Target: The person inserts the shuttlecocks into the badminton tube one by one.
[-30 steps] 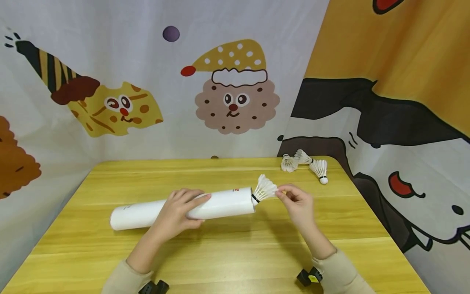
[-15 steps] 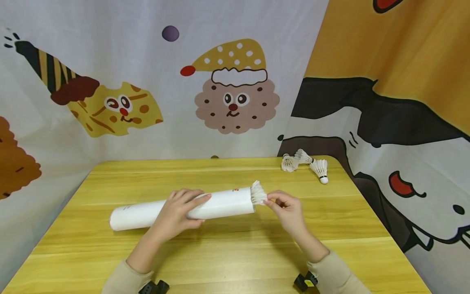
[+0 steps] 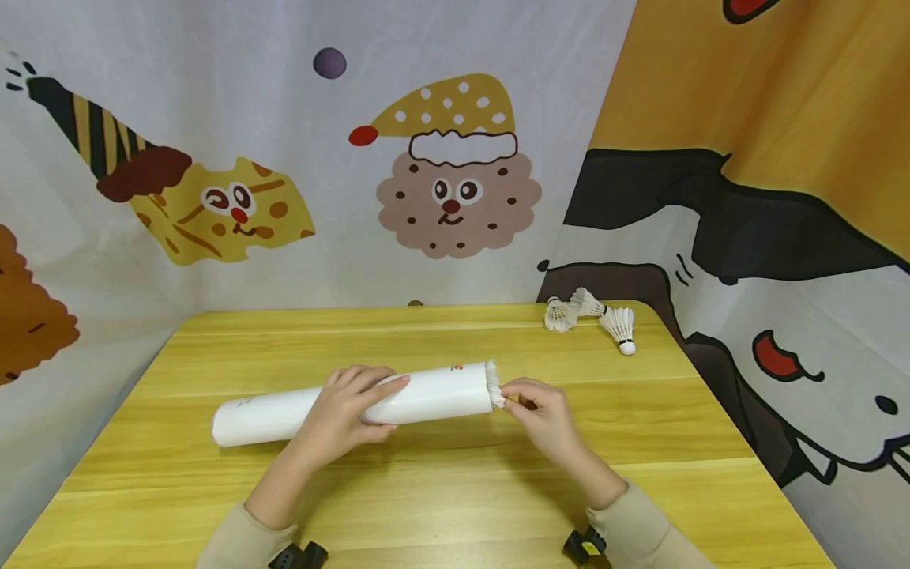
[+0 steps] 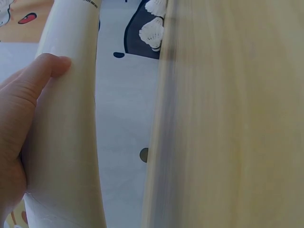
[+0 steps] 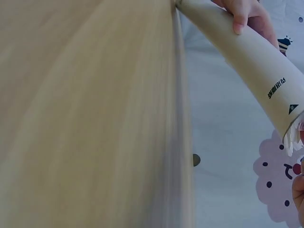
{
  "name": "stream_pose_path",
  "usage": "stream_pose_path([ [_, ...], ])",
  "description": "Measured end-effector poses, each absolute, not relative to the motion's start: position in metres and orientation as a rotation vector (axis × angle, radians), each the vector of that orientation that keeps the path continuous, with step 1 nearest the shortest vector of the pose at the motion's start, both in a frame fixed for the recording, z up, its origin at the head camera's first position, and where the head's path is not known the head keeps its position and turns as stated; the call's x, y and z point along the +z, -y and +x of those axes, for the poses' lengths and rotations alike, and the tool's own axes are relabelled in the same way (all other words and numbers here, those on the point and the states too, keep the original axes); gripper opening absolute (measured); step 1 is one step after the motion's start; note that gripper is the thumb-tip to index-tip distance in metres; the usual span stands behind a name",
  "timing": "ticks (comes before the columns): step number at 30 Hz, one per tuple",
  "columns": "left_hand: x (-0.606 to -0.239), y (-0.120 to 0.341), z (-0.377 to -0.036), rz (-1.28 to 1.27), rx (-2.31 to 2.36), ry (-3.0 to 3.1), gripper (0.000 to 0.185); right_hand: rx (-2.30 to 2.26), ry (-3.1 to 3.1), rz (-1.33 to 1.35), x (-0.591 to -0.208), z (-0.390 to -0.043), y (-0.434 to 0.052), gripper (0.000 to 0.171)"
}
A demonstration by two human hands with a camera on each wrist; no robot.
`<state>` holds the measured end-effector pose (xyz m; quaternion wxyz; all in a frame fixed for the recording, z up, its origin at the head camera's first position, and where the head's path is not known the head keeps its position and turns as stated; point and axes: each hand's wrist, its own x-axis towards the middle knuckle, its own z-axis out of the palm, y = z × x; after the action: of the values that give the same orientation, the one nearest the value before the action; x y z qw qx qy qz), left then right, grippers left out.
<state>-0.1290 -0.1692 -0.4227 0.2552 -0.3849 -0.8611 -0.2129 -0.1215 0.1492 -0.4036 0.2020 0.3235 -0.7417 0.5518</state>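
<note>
- The left hand (image 3: 340, 415) is lying over the long white cardboard tube (image 3: 277, 411), fingers curled round its middle; the tube is lying on its side across the yellow wooden table (image 3: 441, 506), open end pointing right
- The right hand (image 3: 543, 415) is pinching the white feather shuttlecock (image 3: 494, 384) at that open end with curled fingertips; only the feather rim is showing outside the tube
- Three loose white shuttlecocks (image 3: 590, 318) are lying at the table's far right corner, well apart from both hands; a cartoon-printed cloth backdrop (image 3: 455, 174) is hanging behind
</note>
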Motion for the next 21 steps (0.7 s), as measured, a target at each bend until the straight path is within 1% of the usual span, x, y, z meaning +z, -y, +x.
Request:
stream_pose_path([
  [9,-0.423,0.170,-0.130,-1.047,-0.573,2.326,0.073,1.618,2.089,0.855,-0.404,-0.124,-0.140,0.019],
  [13,-0.424,0.170,-0.130,-1.054,-0.574,2.328,0.075,1.688,2.053,0.902,-0.406,-0.124,-0.136,0.017],
  [17,-0.425,0.169,-0.130,-1.061,-0.574,2.324,0.077,1.712,2.009,0.932,-0.424,-0.134,-0.135,0.020],
  [21,-0.425,0.169,-0.130,-1.065,-0.578,2.315,0.074,1.735,2.007,0.909,-0.435,-0.140,-0.139,0.021],
])
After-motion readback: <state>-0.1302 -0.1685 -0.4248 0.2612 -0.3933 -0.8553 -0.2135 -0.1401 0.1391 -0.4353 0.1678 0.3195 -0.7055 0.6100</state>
